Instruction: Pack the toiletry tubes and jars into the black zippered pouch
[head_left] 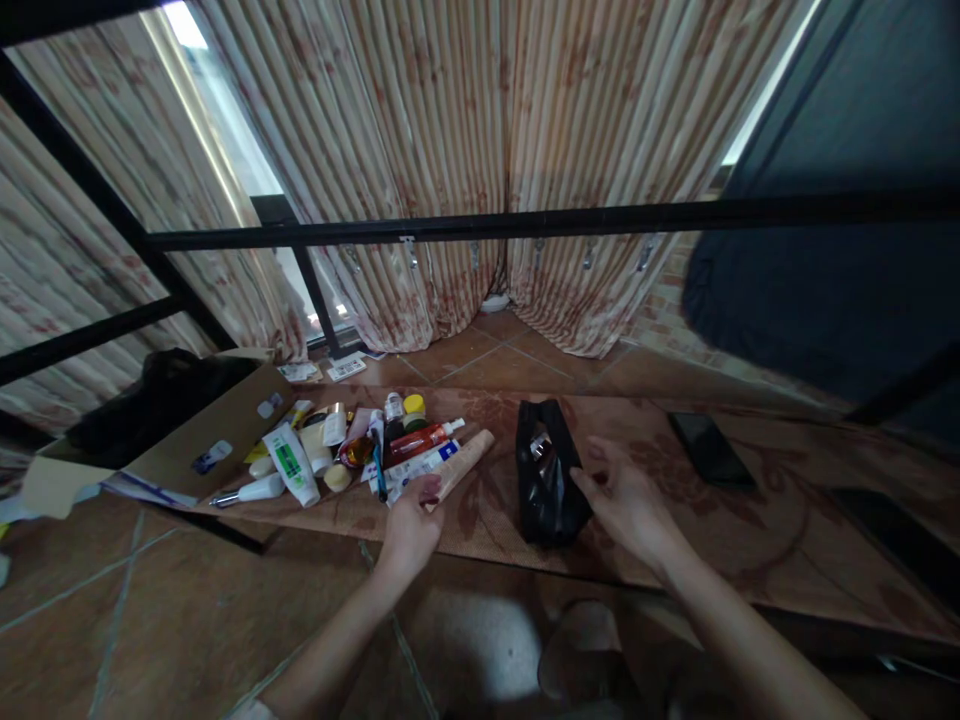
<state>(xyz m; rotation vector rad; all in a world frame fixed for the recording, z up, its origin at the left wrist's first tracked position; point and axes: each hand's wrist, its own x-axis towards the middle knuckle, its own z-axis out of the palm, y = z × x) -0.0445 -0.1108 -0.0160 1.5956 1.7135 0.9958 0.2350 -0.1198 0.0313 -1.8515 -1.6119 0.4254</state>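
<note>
My left hand (pixel 411 522) closes on the near end of a tan tube (pixel 466 460) lying at the right edge of a pile of toiletries. My right hand (pixel 624 497) hovers open with fingers spread, beside the right edge of an open black pouch (pixel 546 480); I cannot tell if it touches the pouch. Something shiny shows inside the pouch. The pile holds a white tube with a green label (pixel 291 463), a red bottle (pixel 418 440), a yellow-capped jar (pixel 413 404) and several other tubes and bottles. Everything rests on a brown patterned mat (pixel 720 530).
An open cardboard box (pixel 202 440) with dark cloth inside lies at the left. A dark phone (pixel 709 448) lies on the mat at the right. A black metal rail (pixel 525 222) crosses overhead, with curtains (pixel 450 150) behind. Tiled floor (pixel 112 620) lies at the near left.
</note>
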